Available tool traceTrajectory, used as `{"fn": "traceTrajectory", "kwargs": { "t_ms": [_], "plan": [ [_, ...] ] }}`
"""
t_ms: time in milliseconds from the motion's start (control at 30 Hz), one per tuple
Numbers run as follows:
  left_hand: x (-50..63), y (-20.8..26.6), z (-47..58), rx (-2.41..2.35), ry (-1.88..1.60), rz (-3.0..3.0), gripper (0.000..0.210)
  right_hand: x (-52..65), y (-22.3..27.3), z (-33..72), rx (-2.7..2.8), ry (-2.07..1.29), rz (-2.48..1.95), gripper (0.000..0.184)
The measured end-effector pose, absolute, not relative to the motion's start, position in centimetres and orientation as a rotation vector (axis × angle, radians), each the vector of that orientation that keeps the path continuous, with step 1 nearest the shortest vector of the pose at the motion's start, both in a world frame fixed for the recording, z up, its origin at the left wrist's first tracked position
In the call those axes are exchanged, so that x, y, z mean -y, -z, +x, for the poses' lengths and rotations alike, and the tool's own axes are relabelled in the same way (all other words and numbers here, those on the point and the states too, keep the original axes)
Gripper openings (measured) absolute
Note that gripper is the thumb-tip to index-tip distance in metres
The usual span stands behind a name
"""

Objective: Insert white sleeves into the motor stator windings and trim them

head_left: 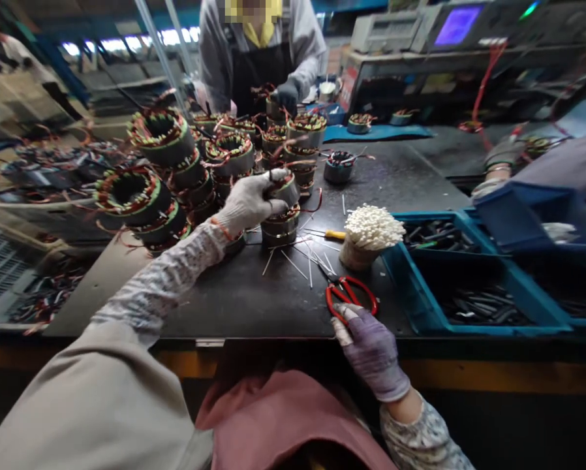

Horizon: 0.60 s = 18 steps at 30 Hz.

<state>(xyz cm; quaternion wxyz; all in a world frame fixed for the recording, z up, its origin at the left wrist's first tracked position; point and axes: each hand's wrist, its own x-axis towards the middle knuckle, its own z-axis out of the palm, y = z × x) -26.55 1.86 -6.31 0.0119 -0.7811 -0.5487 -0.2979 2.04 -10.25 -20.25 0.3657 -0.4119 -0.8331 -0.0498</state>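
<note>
While left hand [250,201] grips a stator [288,190], right hand [371,349] grasps scissors [342,281], pointing away

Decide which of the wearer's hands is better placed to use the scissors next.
Probably the right hand: it touches the red-handled scissors, while the left hand holds a wire-wound ring.
</note>
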Motion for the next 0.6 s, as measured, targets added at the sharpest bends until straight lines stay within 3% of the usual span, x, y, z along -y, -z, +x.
{"fn": "traceTrajectory", "kwargs": {
  "t_ms": [167, 333, 467, 600],
  "plan": [
    [6.1, 7.2, -26.1, 1.147, 0.726, -2.641, 0.052, 10.3, 20.7, 2.1, 1.986, -0.102, -1.161, 0.030],
    [8.8, 13.9, -24.7, 0.893, 0.417, -2.953, 0.037, 10.1, 21.6, 0.6, 2.049, -0.189, -1.125, 0.044],
    [8.8, 17.0, -25.7, 0.858, 0.216, -3.080, 0.036, 9.6, 22.1, -0.8, 2.078, -0.542, -1.074, 0.034],
    [8.2, 14.9, -27.5, 1.078, 0.111, -3.150, 0.038, 8.2, 20.0, -2.0, 1.972, -0.838, -1.023, 0.024]
  ]
}}
